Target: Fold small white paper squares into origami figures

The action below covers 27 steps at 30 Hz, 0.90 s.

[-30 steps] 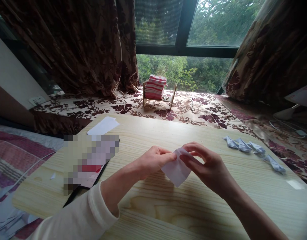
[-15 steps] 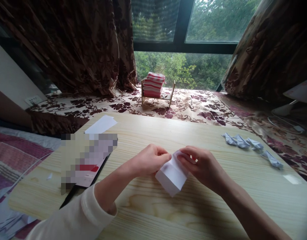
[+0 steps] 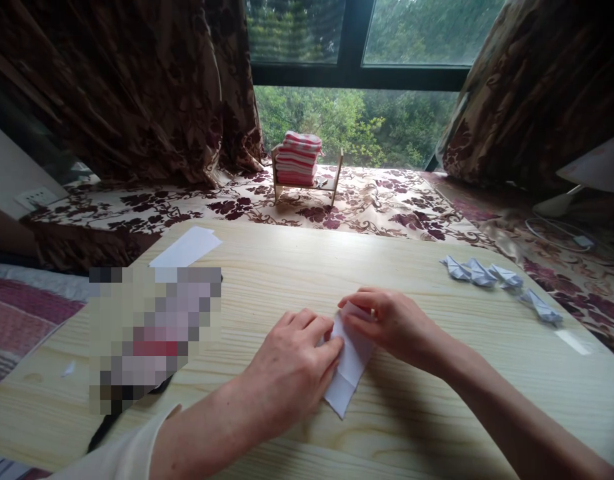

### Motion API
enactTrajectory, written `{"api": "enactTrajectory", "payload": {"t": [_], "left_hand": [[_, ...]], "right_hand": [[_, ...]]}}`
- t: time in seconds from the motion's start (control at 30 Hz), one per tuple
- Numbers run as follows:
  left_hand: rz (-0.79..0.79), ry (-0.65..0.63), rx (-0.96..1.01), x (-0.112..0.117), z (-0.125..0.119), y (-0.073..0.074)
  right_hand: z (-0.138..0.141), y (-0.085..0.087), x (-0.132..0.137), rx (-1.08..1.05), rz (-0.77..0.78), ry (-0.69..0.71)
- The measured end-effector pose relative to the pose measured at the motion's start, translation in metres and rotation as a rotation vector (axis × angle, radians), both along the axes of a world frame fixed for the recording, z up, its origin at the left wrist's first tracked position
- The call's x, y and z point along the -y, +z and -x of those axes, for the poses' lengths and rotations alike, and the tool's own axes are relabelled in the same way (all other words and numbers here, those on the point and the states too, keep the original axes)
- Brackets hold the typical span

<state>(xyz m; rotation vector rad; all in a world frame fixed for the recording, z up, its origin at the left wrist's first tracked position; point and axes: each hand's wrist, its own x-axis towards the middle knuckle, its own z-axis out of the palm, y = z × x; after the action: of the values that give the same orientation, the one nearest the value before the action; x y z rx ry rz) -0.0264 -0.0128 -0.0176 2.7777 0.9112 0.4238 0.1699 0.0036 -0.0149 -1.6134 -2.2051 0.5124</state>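
A small creased sheet of white paper (image 3: 351,365) lies at a slant on the wooden table, its torn-looking lower edge pointing toward me. My left hand (image 3: 297,353) holds the paper's left side, with thumb and fingers pressed together at the edge. At the upper right corner, my right hand (image 3: 389,323) pinches the paper between thumb and fingers. Part of the sheet is hidden under both hands. Off to the right sit several folded white paper pieces (image 3: 481,273) in a slanting row.
White paper strips (image 3: 187,247) lie at the table's back left, behind a pixelated device (image 3: 157,347). A small scrap (image 3: 69,368) is near the left edge. Beyond the table (image 3: 267,260), a small stand (image 3: 337,177) carries folded pink-and-white cloths (image 3: 299,159). A lamp (image 3: 599,163) stands far right.
The paper has gone from a raised, open fold to lying flatter and narrower on the table. My left hand has come down along its left side. The view has shifted slightly.
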Motion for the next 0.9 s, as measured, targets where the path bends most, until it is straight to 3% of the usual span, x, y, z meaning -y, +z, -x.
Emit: {"api": "enactTrajectory", "payload": {"t": [0.17,0.33,0.7,0.9], "left_hand": [[-0.066,-0.006,0.028,0.0,0.002,-0.004],[-0.108,0.009,0.04,0.005,0.0,-0.006],[-0.079,0.041,0.046,0.006,-0.002,-0.004],[-0.068,0.046,0.05,0.007,-0.002,-0.004]], "right_hand": [[-0.002,0.005,0.003,0.073,-0.249,0.215],[-0.002,-0.002,0.029,0.108,-0.466,0.205],[0.0,-0.011,0.047,0.098,-0.524,0.178],[-0.001,-0.012,0.051,0.065,-0.414,0.188]]}}
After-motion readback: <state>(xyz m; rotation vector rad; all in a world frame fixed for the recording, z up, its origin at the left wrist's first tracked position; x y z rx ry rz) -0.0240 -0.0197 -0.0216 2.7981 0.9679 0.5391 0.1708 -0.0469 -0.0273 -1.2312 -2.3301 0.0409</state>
